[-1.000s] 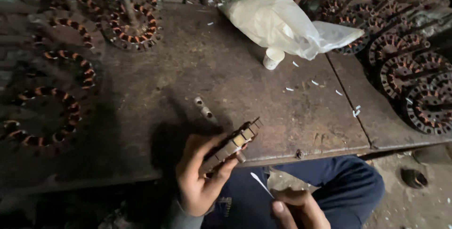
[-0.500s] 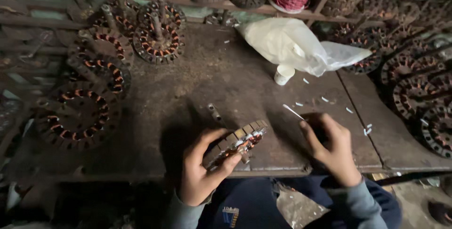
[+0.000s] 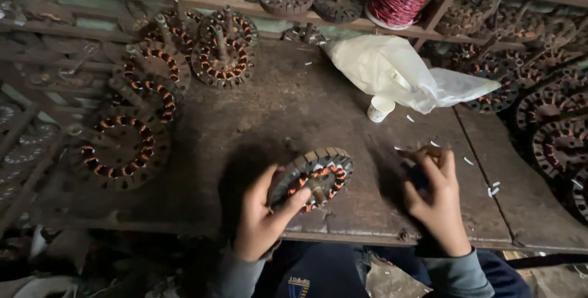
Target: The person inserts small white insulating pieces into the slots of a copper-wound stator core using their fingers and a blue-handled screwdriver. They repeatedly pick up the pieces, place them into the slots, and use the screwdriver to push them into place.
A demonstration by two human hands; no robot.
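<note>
My left hand [image 3: 260, 218] grips a round metal stator with copper-orange windings [image 3: 313, 177], tilted so its wound face shows, just above the front of the dark workbench [image 3: 288, 114]. My right hand [image 3: 438, 203] hovers over the bench to the right of it, fingertips pinched on a small thin white strip [image 3: 409, 151]. Several similar white strips [image 3: 467, 161] lie scattered on the bench near that hand.
Several wound stators [image 3: 119, 151] are piled at the left and more [image 3: 551, 132] at the right. A crumpled white plastic bag [image 3: 398, 71] and a small white cup [image 3: 380, 109] sit at the back right. A spool of red wire [image 3: 397, 1] stands on the shelf.
The left hand has turned the stator so its wound face shows. The right hand came up from my lap to the bench and now pinches a white strip nearer the stator.
</note>
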